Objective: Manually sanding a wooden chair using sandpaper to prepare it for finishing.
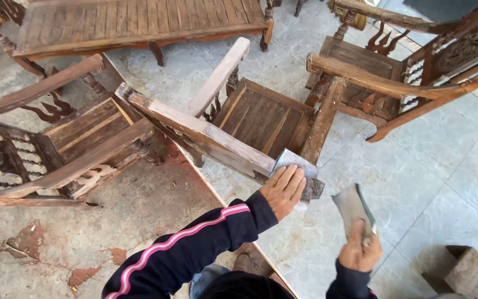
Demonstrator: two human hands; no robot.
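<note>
Left hand (283, 188) presses a grey abrasive sheet (294, 162) flat on the worn brown wooden chair's front corner (313, 185) beneath it, while right hand (360, 252) grips a spare folded grey sheet (352, 206), kept ready just beside.

Three wooden chairs (261, 119), one wooden bench (139, 22), two sandpaper sheets (352, 206), one wooden block (468, 271), two hands (283, 188).

I note the wooden armchair (250, 119) is bare, dull timber, its sanded armrest (195, 130) pale and matt. The sandpaper sheet (293, 161) looks grey and gritty; the folded sheet (354, 206) is likewise grey paper. Floor tiles (443, 166) are smooth, marbled stone with slight sheen; adjoining concrete (112, 221) is rough, flaking.
</note>
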